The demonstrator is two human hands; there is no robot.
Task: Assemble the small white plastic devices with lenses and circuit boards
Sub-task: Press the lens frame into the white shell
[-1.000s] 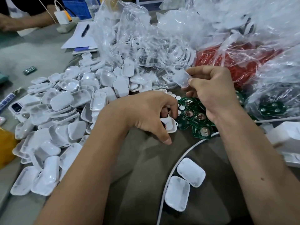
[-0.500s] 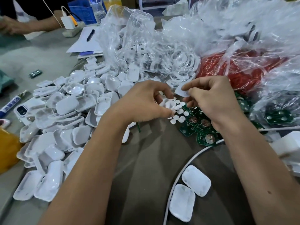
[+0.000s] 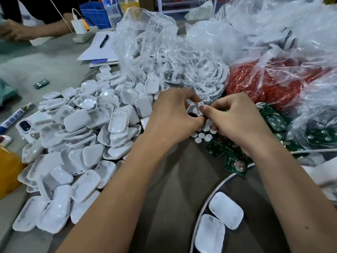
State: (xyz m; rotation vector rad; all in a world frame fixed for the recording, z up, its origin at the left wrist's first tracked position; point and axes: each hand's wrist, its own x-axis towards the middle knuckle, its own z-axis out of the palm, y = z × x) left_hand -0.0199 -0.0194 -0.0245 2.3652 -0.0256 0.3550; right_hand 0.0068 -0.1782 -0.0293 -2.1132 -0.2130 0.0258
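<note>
My left hand (image 3: 171,115) and my right hand (image 3: 237,119) meet at the middle of the table, both pinching one small white plastic shell (image 3: 194,108) between their fingertips. Whether a lens is in it is hidden by my fingers. Just below my hands lie several small white round lenses (image 3: 202,136). Green circuit boards (image 3: 235,164) are scattered under and right of my right hand. A big pile of white shells (image 3: 82,136) covers the left half of the table.
Clear plastic bags of white parts (image 3: 173,57) and red parts (image 3: 269,79) stand behind my hands. Two closed white devices (image 3: 218,223) lie near me beside a white cable (image 3: 206,203). A marker pen (image 3: 12,119), paper with a pen (image 3: 102,46) and another person's arm (image 3: 36,31) are far left.
My left hand let go of a shell on the table, picked at the lenses, then rose to meet my right hand. Both now hold the shell that my right hand carried.
</note>
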